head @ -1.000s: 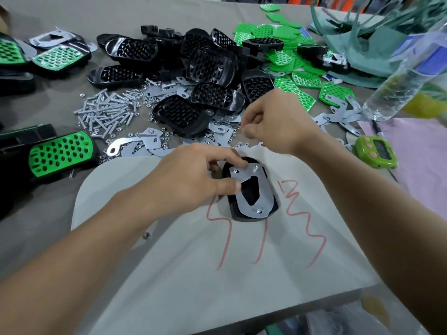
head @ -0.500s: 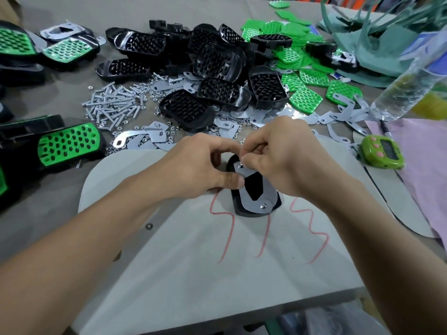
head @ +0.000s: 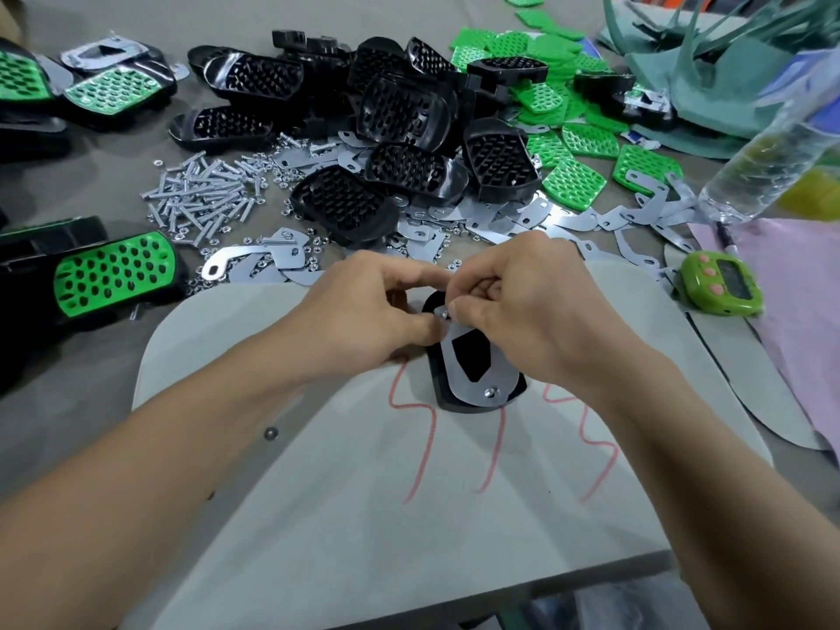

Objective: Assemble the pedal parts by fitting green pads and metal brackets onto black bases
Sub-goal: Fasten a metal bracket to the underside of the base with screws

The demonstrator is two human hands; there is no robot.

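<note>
A black pedal base [head: 472,404] lies on the grey work board [head: 363,516] with a metal bracket [head: 459,379] laid over it; a nut sits at the bracket's near end. My left hand [head: 363,316] grips the base's left edge, thumb against the bracket. My right hand [head: 522,306] pinches a small nut at the bracket's far left corner and covers the far end of the pedal. Behind lie a heap of black bases [head: 400,120], green pads [head: 572,143] and loose brackets [head: 568,220].
Screws and nuts [head: 204,193] are strewn at the left. Finished green-and-black pedals [head: 113,275] sit at the far left. A green timer [head: 722,288], a clear plastic bottle [head: 768,161] and pink cloth [head: 795,284] lie at the right.
My right hand came down from the parts pile to the bracket's far corner and now pinches a nut there. My left hand kept holding the pedal.
</note>
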